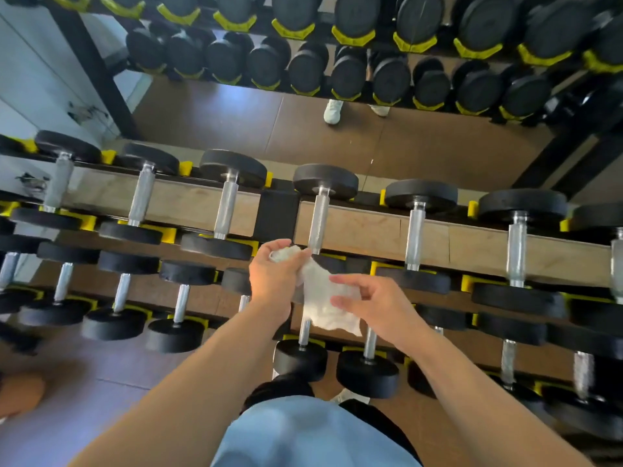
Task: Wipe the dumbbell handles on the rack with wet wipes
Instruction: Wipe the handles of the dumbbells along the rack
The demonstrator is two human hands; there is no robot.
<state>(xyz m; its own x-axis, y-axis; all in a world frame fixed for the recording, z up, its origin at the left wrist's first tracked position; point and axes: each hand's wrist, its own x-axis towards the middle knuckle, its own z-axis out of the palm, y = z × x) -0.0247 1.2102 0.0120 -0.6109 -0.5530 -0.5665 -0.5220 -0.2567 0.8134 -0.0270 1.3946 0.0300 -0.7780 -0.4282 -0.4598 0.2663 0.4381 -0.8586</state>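
**Both hands on a wet wipe above the dumbbell rack**

Head view: at the centre of the frame the left hand [274, 274] has its fingers curled round the bunched upper end of a white wet wipe [325, 298]. The right hand [367, 303], just right of centre, pinches the hanging sheet's right side between thumb and fingers. The wipe hangs between the two hands, its loose lower edge dangling in front of a lower-row dumbbell.

The rack [278, 214] runs across the middle of the frame from left to right, black with yellow cradles, and carries rows of black-headed dumbbells with bare metal handles. The nearest upper-row dumbbell handle [319, 219] stands just above the left hand's fingertips; whether the wipe touches it cannot be told. More handles lie to either side, none in contact with the wipe.

A mirror [337, 129] fills the upper part of the frame, reflecting further dumbbells, brown floor and white shoes. Light blue clothing [303, 433] shows at the bottom centre.
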